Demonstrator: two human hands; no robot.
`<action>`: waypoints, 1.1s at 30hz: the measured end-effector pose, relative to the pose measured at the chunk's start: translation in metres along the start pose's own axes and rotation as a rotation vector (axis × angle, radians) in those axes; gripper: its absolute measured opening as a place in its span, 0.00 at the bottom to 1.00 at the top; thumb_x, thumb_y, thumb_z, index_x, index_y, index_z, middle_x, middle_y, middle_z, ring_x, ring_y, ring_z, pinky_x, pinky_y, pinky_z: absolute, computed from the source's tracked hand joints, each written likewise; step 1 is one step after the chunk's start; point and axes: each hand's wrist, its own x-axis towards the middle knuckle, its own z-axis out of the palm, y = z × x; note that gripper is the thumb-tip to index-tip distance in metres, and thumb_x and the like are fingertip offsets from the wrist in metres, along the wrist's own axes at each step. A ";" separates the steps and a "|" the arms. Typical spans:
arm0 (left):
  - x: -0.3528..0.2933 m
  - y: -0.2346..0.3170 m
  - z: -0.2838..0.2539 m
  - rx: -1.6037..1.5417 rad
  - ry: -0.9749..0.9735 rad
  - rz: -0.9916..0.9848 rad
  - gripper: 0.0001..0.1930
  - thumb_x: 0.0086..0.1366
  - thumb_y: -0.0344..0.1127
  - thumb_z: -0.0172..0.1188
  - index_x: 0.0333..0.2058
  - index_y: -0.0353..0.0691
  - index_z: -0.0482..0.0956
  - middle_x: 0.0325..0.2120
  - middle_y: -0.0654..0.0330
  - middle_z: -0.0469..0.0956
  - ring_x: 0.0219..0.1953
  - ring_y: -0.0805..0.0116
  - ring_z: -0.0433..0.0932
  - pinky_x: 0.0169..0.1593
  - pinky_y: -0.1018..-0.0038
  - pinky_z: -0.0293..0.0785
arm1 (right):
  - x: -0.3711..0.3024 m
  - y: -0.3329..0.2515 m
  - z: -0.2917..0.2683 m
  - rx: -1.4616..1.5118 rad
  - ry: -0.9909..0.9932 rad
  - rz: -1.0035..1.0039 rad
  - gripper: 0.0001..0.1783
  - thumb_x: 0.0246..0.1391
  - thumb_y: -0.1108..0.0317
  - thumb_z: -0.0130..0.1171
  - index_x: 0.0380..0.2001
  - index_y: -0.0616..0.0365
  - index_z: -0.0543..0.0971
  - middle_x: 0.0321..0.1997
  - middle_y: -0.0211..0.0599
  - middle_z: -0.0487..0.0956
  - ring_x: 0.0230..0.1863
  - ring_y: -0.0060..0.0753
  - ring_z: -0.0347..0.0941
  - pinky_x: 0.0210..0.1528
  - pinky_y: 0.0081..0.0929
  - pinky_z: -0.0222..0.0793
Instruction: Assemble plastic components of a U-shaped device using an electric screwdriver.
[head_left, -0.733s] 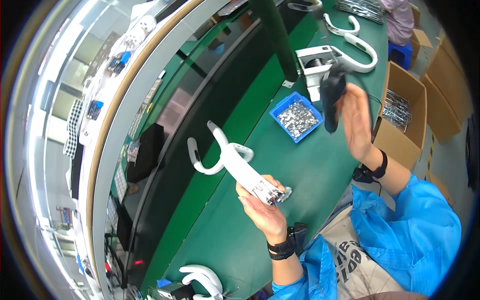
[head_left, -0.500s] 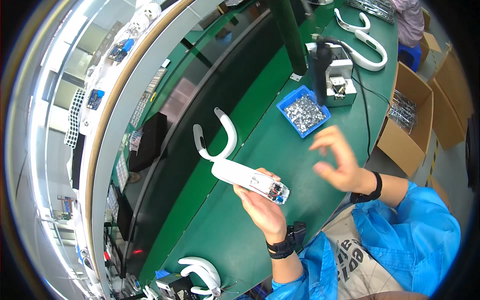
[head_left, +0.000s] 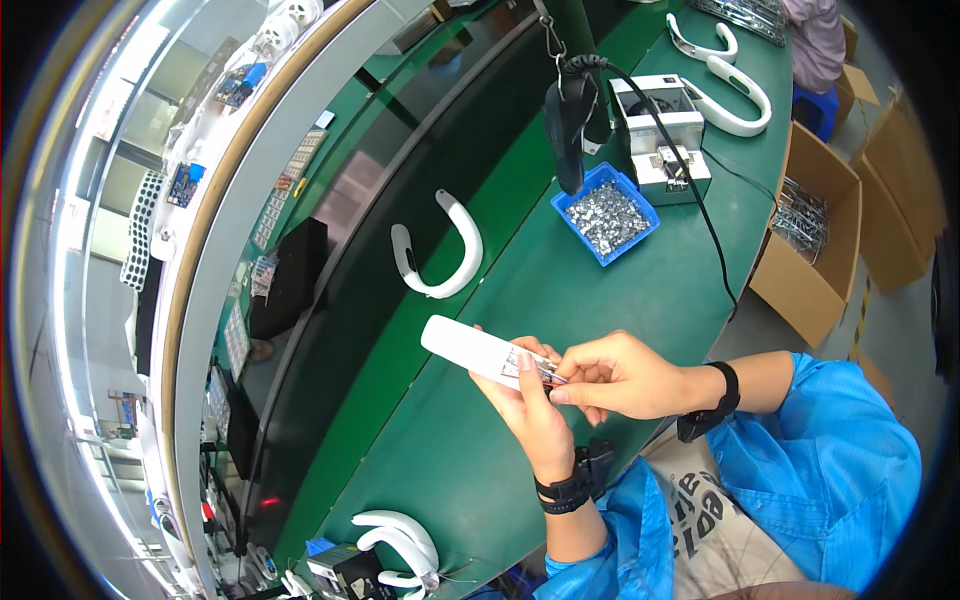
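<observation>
Head view: L hand (head_left: 532,418) palm-up, grip round white device (head_left: 466,348); R hand (head_left: 632,376) at its end, grip unclear.

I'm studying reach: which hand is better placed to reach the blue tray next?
Probably the right hand: it's nearer the blue tray, while the left hand supports the white housing. The right is at that housing's end too, though.

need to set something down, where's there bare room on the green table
Bare table shows between the blue bin and the right hand, and between the left hand and the white curved parts at lower left. Crowded: around the blue bin, with the hanging black tool and boxy machine close by.
</observation>
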 end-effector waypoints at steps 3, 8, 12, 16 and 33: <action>0.000 0.003 0.004 0.005 0.040 -0.038 0.28 0.78 0.31 0.53 0.72 0.36 0.57 0.38 0.57 0.76 0.40 0.71 0.75 0.44 0.71 0.74 | -0.004 0.003 0.005 0.125 0.055 -0.014 0.10 0.71 0.68 0.63 0.43 0.66 0.84 0.33 0.34 0.86 0.28 0.20 0.80 0.28 0.20 0.75; 0.002 -0.001 -0.010 0.023 0.004 -0.083 0.30 0.76 0.23 0.52 0.73 0.37 0.53 0.38 0.57 0.76 0.38 0.71 0.76 0.42 0.74 0.75 | 0.000 0.001 0.001 -0.085 0.143 -0.048 0.09 0.71 0.69 0.63 0.41 0.66 0.84 0.34 0.37 0.87 0.28 0.20 0.81 0.27 0.22 0.75; 0.000 -0.005 -0.012 0.015 -0.009 -0.043 0.30 0.75 0.21 0.51 0.72 0.36 0.54 0.39 0.56 0.77 0.39 0.71 0.77 0.43 0.75 0.75 | 0.008 0.007 0.002 -0.329 0.234 -0.386 0.08 0.68 0.70 0.65 0.41 0.66 0.84 0.33 0.37 0.87 0.25 0.21 0.79 0.25 0.23 0.73; 0.000 -0.009 -0.016 0.009 0.009 -0.004 0.27 0.72 0.23 0.53 0.69 0.33 0.62 0.41 0.57 0.78 0.40 0.73 0.76 0.44 0.75 0.73 | 0.007 -0.006 0.005 -0.601 0.231 -0.429 0.06 0.65 0.73 0.66 0.42 0.64 0.84 0.34 0.40 0.85 0.26 0.28 0.78 0.27 0.28 0.73; 0.006 -0.015 -0.033 -0.129 -0.080 -0.038 0.33 0.74 0.47 0.47 0.69 0.29 0.66 0.46 0.54 0.80 0.50 0.66 0.78 0.57 0.67 0.72 | 0.045 0.001 -0.015 -0.958 -0.048 -0.982 0.15 0.48 0.79 0.67 0.42 0.62 0.83 0.41 0.39 0.83 0.45 0.44 0.78 0.47 0.37 0.78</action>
